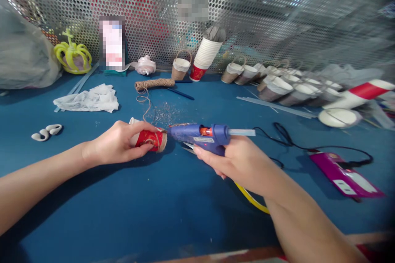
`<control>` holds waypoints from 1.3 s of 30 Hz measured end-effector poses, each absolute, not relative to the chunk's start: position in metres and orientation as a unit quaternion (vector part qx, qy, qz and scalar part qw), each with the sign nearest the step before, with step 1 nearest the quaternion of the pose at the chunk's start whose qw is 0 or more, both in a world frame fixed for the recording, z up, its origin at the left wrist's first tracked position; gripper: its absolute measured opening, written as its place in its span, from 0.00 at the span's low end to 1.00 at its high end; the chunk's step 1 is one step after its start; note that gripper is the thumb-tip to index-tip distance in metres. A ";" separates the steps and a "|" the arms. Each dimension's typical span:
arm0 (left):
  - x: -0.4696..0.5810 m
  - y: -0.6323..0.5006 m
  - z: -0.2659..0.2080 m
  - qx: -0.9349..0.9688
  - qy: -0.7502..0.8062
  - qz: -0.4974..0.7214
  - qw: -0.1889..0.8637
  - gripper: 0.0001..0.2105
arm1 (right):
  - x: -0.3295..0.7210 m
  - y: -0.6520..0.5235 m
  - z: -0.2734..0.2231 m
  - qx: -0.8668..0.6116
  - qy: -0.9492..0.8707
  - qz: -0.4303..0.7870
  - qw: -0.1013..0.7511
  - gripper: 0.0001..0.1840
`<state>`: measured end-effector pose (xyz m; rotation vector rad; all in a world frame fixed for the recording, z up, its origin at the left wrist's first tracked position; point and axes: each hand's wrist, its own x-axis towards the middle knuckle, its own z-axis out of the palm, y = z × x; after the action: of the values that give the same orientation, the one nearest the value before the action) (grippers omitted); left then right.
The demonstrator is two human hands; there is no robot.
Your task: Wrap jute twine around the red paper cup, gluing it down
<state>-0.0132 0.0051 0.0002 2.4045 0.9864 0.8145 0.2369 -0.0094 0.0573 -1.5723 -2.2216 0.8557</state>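
Observation:
My left hand (119, 144) is closed round a red paper cup (156, 141) lying on its side. Twine is wrapped about one end of the cup, and a loose strand runs back to a roll of brown twine (157, 84). In my right hand (234, 158) is a blue glue gun (197, 134), a clear glue stick poking from its rear. The nozzle points left, close to the twine-wrapped end; I cannot tell whether it touches. Scissors (189, 148), partly hidden by my right hand, lie below the gun.
A purple power strip (345, 174) with a black cord lies at right. Several wrapped cups with handles (277, 86) stand at the back right, near a tilted cup stack (206, 51). White crumpled cloth (89, 98) and white earbuds (46, 132) lie at left.

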 end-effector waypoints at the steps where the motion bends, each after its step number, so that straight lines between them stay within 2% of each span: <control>1: -0.013 0.005 0.000 0.864 0.355 0.290 0.208 0.14 | 0.236 -0.010 0.058 -0.551 -0.763 0.307 0.141 0.13; 7: -0.013 0.004 0.000 0.871 0.366 0.260 0.201 0.14 | 0.234 -0.010 0.058 -0.555 -0.749 0.330 0.145 0.13; 21: -0.014 0.006 0.002 0.861 0.373 0.276 0.209 0.14 | 0.236 -0.013 0.061 -0.554 -0.755 0.320 0.141 0.13; 30: -0.012 0.006 0.002 0.848 0.393 0.283 0.215 0.14 | 0.242 -0.014 0.056 -0.486 -0.834 0.207 0.162 0.13; 39: -0.011 0.008 0.002 0.828 0.437 0.276 0.217 0.14 | 0.244 -0.023 0.054 -0.479 -0.852 0.163 0.134 0.16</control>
<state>-0.0113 0.0077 0.0022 2.2949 1.2094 0.7644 0.2444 -0.0229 0.0545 -1.3889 -2.4708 0.4725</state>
